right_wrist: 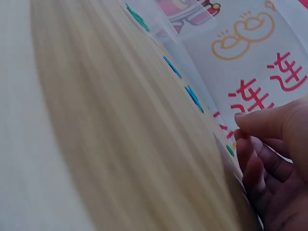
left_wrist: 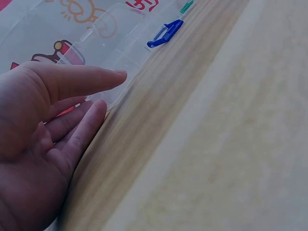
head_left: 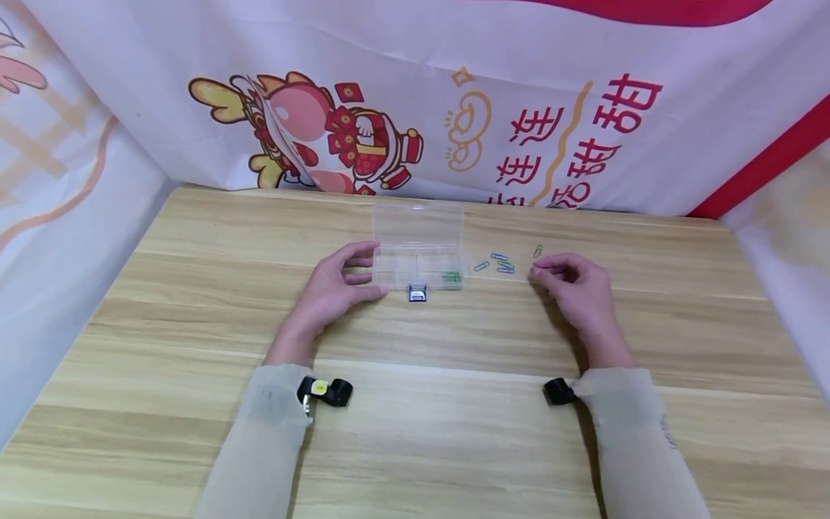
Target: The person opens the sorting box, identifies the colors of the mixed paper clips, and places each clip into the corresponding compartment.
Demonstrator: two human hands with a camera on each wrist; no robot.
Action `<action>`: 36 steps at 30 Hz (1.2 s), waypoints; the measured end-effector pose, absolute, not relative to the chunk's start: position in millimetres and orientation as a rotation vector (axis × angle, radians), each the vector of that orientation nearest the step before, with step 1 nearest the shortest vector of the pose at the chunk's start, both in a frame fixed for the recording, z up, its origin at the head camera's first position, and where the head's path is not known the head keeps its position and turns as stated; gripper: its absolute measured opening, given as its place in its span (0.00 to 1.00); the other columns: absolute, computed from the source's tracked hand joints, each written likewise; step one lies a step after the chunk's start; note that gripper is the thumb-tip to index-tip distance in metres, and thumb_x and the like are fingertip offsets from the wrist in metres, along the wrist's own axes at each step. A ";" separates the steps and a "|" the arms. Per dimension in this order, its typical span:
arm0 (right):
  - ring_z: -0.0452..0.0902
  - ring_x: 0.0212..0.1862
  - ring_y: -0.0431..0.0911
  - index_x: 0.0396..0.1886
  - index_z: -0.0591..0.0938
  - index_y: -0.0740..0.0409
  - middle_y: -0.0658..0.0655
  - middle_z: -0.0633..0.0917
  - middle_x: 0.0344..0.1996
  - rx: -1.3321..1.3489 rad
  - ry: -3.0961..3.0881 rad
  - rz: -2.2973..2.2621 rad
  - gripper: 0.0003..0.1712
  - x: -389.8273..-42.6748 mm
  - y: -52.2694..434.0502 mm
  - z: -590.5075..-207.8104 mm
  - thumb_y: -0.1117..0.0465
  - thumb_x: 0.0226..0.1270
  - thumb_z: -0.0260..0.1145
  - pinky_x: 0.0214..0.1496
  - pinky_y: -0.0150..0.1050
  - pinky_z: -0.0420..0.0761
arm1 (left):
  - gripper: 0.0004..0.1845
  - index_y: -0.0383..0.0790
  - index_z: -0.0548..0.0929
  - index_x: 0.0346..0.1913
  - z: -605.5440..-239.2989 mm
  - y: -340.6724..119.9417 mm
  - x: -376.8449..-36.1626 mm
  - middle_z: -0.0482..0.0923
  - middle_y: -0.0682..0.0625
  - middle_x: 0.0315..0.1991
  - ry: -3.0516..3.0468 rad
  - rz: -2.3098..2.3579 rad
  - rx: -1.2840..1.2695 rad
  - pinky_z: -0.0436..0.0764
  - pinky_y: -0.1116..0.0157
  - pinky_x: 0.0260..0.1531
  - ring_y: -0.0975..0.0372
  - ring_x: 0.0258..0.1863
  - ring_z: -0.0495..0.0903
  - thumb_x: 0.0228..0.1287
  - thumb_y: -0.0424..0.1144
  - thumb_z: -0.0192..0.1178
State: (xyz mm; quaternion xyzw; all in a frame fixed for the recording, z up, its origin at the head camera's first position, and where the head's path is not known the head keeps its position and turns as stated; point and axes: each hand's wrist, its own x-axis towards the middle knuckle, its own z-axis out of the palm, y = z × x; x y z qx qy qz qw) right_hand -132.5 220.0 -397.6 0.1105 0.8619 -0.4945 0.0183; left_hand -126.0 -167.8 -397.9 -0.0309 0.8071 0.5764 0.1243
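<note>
A clear plastic compartment box (head_left: 418, 245) lies open in the middle of the wooden table, its lid folded back and a blue latch (head_left: 418, 293) at its front. Green paper clips (head_left: 452, 275) sit in its right compartment. My left hand (head_left: 371, 270) rests at the box's left end, thumb along the front edge and fingers nearly straight; in the left wrist view the left hand (left_wrist: 111, 89) lies against the box (left_wrist: 120, 43). Loose blue clips (head_left: 496, 263) and a green clip (head_left: 537, 251) lie right of the box. My right hand (head_left: 535, 271) is beside them, fingertips drawn together, nothing visible between them.
A printed cloth banner (head_left: 551, 130) hangs behind the table, and cloth walls close in both sides. The tabletop (head_left: 415, 432) runs bare towards me. A black wrist camera (head_left: 327, 391) sits on each sleeve. In the right wrist view blue clips (right_wrist: 194, 97) lie in a row.
</note>
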 end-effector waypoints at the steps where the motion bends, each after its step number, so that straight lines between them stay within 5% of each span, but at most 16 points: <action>1: 0.79 0.44 0.41 0.56 0.89 0.53 0.47 0.88 0.45 0.320 2.692 -1.519 0.19 -133.2 217.4 -397.5 0.48 0.73 0.75 0.40 0.25 0.82 | 0.43 0.54 0.74 0.78 -398.4 -167.9 -125.8 0.75 0.43 0.71 2.355 1.681 -0.094 0.84 0.52 0.70 0.47 0.68 0.82 0.62 0.31 0.78; 11: 0.77 0.44 0.50 0.53 0.91 0.49 0.57 0.90 0.46 0.131 2.868 -1.205 0.12 -143.5 199.8 -402.2 0.51 0.76 0.72 0.46 0.40 0.75 | 0.42 0.54 0.74 0.78 -400.9 -166.7 -126.6 0.76 0.44 0.71 2.346 1.693 -0.084 0.84 0.52 0.70 0.47 0.68 0.82 0.62 0.31 0.78; 36: 0.77 0.44 0.52 0.46 0.92 0.48 0.55 0.85 0.45 0.167 2.970 -1.125 0.08 -140.5 190.8 -407.3 0.52 0.75 0.73 0.43 0.40 0.70 | 0.43 0.55 0.74 0.78 -400.7 -167.3 -126.1 0.75 0.44 0.72 2.358 1.689 -0.081 0.85 0.53 0.69 0.47 0.67 0.82 0.62 0.31 0.78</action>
